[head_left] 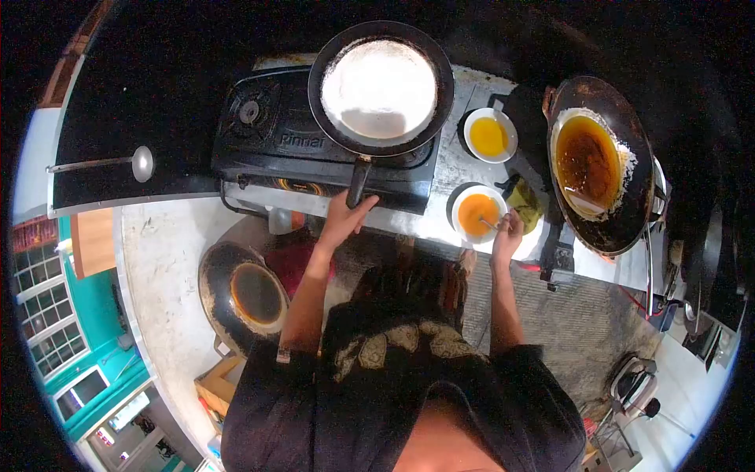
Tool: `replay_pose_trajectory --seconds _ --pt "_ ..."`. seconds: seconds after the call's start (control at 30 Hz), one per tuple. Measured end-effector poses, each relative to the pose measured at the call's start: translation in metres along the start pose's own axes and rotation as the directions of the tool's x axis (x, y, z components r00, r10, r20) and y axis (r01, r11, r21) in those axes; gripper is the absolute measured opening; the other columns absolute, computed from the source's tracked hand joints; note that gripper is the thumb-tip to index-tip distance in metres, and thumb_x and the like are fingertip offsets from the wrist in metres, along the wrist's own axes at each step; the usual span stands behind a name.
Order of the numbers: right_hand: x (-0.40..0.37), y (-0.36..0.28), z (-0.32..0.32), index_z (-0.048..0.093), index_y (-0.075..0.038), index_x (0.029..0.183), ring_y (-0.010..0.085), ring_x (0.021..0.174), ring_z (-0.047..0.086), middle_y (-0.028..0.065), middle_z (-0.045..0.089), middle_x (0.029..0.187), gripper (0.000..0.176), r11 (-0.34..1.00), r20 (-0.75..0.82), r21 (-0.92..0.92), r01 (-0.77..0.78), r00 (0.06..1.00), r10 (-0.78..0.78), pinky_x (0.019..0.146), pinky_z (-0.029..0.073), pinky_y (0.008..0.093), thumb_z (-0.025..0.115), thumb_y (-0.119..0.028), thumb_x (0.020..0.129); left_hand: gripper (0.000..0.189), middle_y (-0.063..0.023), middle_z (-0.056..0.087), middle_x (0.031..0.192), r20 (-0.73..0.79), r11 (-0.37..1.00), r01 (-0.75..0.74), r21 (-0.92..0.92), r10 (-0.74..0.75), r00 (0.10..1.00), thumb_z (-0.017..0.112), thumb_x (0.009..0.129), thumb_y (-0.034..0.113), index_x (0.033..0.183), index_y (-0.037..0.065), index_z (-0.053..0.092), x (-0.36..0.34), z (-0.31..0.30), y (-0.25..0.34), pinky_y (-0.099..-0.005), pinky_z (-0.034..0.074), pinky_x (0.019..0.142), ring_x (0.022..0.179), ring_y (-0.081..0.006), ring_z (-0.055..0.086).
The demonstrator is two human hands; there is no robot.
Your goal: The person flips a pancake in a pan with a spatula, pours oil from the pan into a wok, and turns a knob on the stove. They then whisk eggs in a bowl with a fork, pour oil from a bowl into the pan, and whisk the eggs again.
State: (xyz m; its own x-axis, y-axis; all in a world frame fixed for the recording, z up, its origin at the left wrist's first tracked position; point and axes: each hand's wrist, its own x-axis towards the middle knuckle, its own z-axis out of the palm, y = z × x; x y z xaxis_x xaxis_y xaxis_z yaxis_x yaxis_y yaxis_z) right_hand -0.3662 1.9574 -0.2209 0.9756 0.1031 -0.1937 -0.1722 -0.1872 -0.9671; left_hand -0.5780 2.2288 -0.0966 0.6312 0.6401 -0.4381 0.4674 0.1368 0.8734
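Note:
My left hand (344, 222) is closed around the black handle of a frying pan (381, 147), which rests over the right side of the gas stove. The pan's pale inside shines brightly. Between the pinched fingers of my right hand (509, 234) is a spoon (487, 224), its lower end in a white bowl of orange liquid (476, 214). A green folded leaf or packet (523, 203) lies beside that bowl, close to my fingers. Farther back sits a second white bowl with yellow liquid (488, 138).
The black two-burner stove (275, 157) stands on the counter. To the right, a large wok (562, 118) holds dark brown oil. Another wok (216, 271) with dark liquid is low on the left. A ladle (142, 164) lies at the far left.

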Motion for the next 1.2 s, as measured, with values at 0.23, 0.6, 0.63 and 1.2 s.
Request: replay_pose_trajectory --seconds 0.23,0.6,0.63,1.2 --pt "0.001 0.005 -0.006 0.052 0.002 0.113 0.0104 0.083 0.052 0.0037 0.056 0.094 0.025 0.993 -0.007 0.118 -0.010 1.000 0.011 0.077 0.043 0.0232 0.051 -0.002 0.088 0.030 0.0017 0.046 0.050 -0.024 0.998 0.015 0.059 -0.013 1.000 0.068 0.082 0.029 0.072 0.005 0.053 -0.003 -0.010 0.003 -0.0226 0.033 0.038 0.040 -0.0059 0.043" --pt "-0.001 0.042 -0.017 0.056 0.002 0.106 0.0142 0.093 0.054 0.0071 0.060 0.103 0.019 0.999 -0.024 0.051 -0.004 1.000 0.005 0.084 0.043 0.0277 0.051 -0.007 0.091 0.028 0.0002 0.048 0.049 -0.086 0.973 0.051 0.225 -0.032 0.996 0.069 0.081 0.028 0.079 0.002 0.059 -0.013 -0.029 -0.002 -0.0236 0.034 0.036 0.038 -0.0063 0.045" --pt "-0.001 0.044 -0.018 0.056 0.001 0.107 0.0145 0.094 0.054 0.0074 0.060 0.103 0.019 1.000 -0.021 0.031 -0.004 1.000 0.005 0.084 0.043 0.0279 0.052 -0.007 0.091 0.028 0.0001 0.048 0.049 -0.088 0.970 0.051 0.237 -0.031 0.996 0.069 0.081 0.028 0.079 0.002 0.059 -0.013 -0.029 -0.002 -0.0235 0.034 0.036 0.038 -0.0062 0.045" --pt "0.000 0.046 -0.029 0.055 -0.001 0.111 0.0131 0.088 0.056 0.0054 0.058 0.103 0.021 1.000 0.004 0.022 0.001 1.000 -0.001 0.076 0.047 0.0252 0.052 -0.008 0.091 0.032 0.0003 0.049 0.048 -0.148 0.976 -0.002 0.220 0.036 0.988 0.072 0.077 0.031 0.072 0.004 0.055 -0.009 -0.017 -0.003 -0.0239 0.035 0.037 0.039 -0.0067 0.046"
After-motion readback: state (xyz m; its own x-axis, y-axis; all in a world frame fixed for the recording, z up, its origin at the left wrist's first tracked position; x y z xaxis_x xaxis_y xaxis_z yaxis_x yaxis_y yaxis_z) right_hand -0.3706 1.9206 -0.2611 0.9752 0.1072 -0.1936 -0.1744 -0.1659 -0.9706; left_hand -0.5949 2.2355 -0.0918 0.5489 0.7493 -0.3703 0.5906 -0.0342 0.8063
